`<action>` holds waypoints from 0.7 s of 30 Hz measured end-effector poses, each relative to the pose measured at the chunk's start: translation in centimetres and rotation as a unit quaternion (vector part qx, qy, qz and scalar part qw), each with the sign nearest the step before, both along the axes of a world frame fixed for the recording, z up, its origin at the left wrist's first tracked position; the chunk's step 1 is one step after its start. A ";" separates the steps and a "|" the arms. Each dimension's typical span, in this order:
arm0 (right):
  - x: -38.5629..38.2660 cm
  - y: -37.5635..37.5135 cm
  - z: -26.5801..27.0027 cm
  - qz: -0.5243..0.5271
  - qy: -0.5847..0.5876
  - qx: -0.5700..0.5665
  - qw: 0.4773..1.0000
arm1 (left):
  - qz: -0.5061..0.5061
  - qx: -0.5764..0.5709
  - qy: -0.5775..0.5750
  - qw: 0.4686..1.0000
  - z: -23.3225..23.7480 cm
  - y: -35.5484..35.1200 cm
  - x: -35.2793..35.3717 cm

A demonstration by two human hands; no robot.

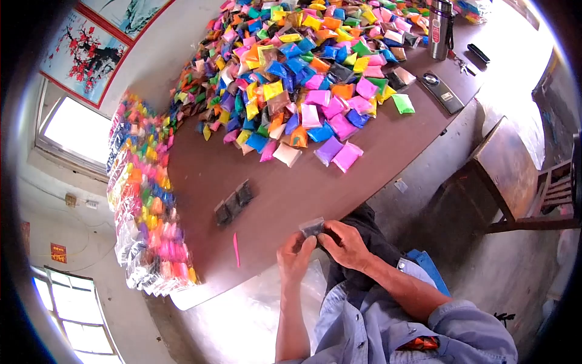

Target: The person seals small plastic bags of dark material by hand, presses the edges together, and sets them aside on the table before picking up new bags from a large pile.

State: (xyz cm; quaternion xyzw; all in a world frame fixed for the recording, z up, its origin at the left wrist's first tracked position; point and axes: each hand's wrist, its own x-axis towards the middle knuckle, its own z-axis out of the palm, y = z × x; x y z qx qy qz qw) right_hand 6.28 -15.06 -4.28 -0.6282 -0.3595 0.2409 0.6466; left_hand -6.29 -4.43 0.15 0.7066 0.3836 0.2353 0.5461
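Both hands are at the near edge of the brown table (200, 176), closed on a small clear packet (312, 229) with dark grey contents. My left hand (295, 256) pinches its left side with thumb and fingers. My right hand (345, 244) grips the other side, its thumb close to the left one. Farther left on the table lies a row of black packets (234, 203). Below that row is a thin pink plastic tool (236, 250), apart from my hands.
A big heap of colourful small packets (303, 79) covers the far table. Clear bags full of packets (151, 212) line the left edge. A steel thermos (439, 29), a dark flat device (441, 93) and keys (465, 67) stand at the right. A wooden chair (506, 173) is beyond.
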 end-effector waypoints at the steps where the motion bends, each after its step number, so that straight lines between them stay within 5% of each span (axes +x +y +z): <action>1: 0.0 0.0 -0.3 -0.008 -0.013 0.009 1.000 | -0.001 -0.004 0.006 1.000 0.1 0.0 0.0; 21: 1.3 -0.6 0.0 0.022 -0.006 0.006 1.000 | -0.027 -0.050 0.018 0.998 -0.7 1.4 -0.5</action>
